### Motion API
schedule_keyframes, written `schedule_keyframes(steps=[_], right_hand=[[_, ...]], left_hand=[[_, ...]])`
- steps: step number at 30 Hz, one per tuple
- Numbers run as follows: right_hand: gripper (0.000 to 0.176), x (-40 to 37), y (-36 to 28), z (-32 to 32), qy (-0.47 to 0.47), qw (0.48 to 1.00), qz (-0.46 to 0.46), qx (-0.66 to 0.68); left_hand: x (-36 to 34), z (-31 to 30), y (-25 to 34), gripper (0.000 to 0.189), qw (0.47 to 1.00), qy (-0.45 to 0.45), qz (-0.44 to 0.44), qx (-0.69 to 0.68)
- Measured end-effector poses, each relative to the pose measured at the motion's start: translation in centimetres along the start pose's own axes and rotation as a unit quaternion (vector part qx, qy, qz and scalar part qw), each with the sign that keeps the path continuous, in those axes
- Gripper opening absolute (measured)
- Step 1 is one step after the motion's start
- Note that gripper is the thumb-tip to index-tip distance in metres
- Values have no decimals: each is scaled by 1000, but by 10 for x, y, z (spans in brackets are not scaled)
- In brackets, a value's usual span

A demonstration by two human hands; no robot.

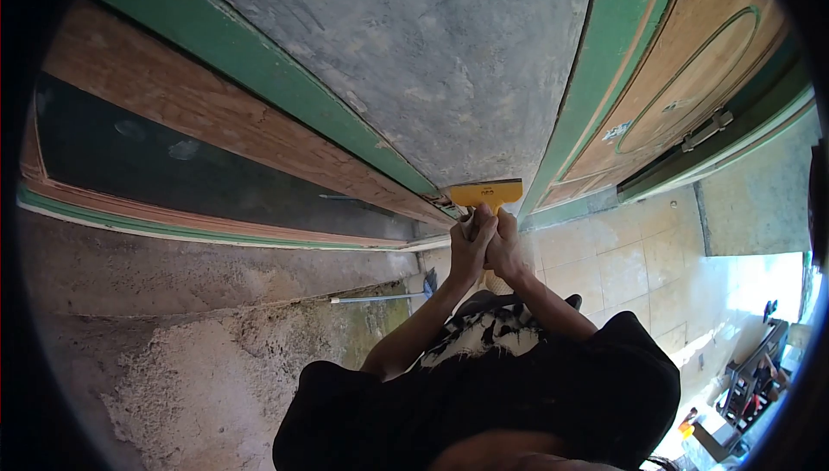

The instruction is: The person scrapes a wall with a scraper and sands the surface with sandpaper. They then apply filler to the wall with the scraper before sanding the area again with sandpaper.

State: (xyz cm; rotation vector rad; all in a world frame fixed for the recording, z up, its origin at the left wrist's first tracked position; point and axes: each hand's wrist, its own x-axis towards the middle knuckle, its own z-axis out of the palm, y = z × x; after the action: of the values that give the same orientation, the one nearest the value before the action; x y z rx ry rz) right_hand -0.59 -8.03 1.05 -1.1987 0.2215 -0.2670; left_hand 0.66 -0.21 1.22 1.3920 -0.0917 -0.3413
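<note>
A wide yellow putty scraper [486, 193] has its blade edge up against the lower part of a grey plastered wall panel [414, 56]. My left hand [471, 245] and my right hand [508, 246] are closed together just below the blade, side by side around its handle. Most of the handle is hidden by the fingers. The grey panel is rough and patchy, with green-painted frame strips [285, 65] along both of its sides.
On the left is a wooden window frame [173, 82] around a dark pane. A wooden door [691, 56] with a metal latch stands to the right. Below are a worn wall [199, 376], a blue-headed broom [380, 299] and a tiled floor [604, 272]. Cluttered items [743, 393] lie lower right.
</note>
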Motion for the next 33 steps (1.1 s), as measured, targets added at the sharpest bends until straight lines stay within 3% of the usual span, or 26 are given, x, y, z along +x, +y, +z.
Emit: schedule_keyframes(steps=[2, 8, 10, 12, 14, 19, 20, 21, 33], right_hand=[[36, -1, -1, -1, 6, 1000, -22, -20], [38, 1, -13, -9, -19, 998, 65, 4], [38, 1, -11, -10, -31, 999, 38, -5], [37, 3, -7, -9, -18, 998, -13, -50], [37, 4, -5, -10, -5, 993, -64, -100], [39, -1, -8, -8, -28, 999, 13, -14], [40, -3, -12, -9, -40, 998, 52, -2], [40, -3, -10, -10, -42, 998, 49, -2], [40, 3, -11, -15, -44, 998, 33, -8]], left_hand=[[0, 3, 2, 22, 1000, 2, 6, -6], [-5, 11, 16, 21, 999, 11, -31, -9], [-5, 11, 14, 21, 998, 19, -54, -17], [-1, 10, 2, 23, 999, 19, 30, -31], [3, 11, -8, 25, 997, 42, 43, -45], [-5, 12, 4, 26, 995, 58, 62, -55], [-7, 7, 3, 28, 999, 38, 17, -30], [-9, 4, 2, 30, 999, 18, -29, -5], [-8, 20, 8, 28, 996, 74, 15, -39]])
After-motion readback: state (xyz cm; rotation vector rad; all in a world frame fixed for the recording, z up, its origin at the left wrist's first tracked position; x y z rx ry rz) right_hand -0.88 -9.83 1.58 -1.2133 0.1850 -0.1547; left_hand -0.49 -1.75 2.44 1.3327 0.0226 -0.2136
